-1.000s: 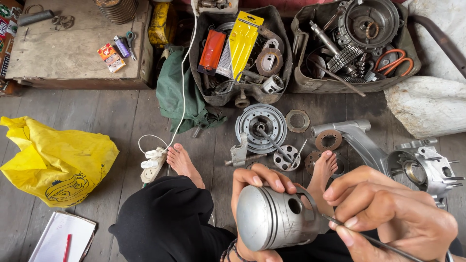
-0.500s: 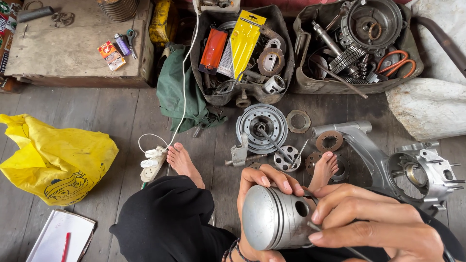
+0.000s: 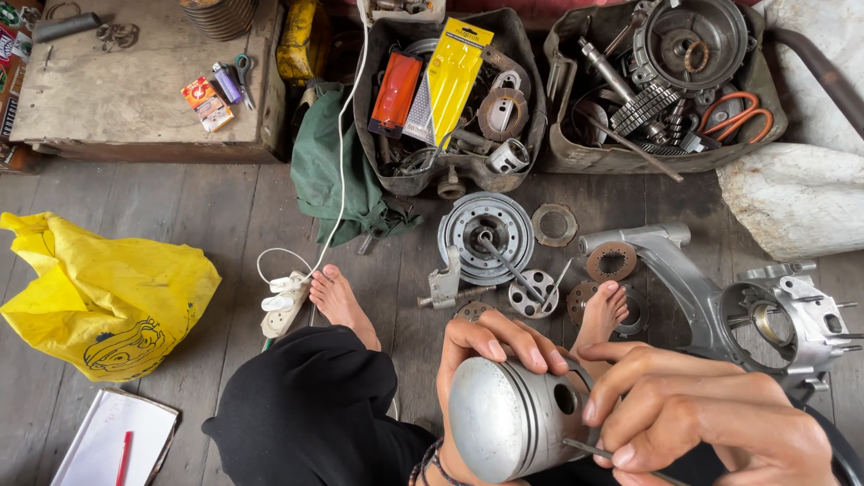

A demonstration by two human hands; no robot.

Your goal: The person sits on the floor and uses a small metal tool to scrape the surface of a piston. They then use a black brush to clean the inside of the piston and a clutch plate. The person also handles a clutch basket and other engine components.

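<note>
Change: the piston (image 3: 513,418) is sitting a little lower and more upright in the near frame than half a second ago; the right hand (image 3: 711,418) is now lying across its right side.
Left hand (image 3: 481,360): wrapping round the piston from behind, fingers curled over the top edge, gripping it firmly.
Right hand: fingertips pressed together, pinching a thin metal pick (image 3: 598,450) whose tip is touching the ring grooves.
Piston position: near centre, held above the lap, dome facing left.
Progress: judging by the bare grooves, the rings are off; groove work appears to be under way, and nothing shows refitting.
Count, floor: one flywheel disc (image 3: 486,236), one grey crankcase (image 3: 765,306), one yellow bag (image 3: 103,292), one notebook (image 3: 112,436), two bare feet.
Count, far side: two cloth trays of parts (image 3: 549,99), one wooden box (image 3: 135,85).
</note>
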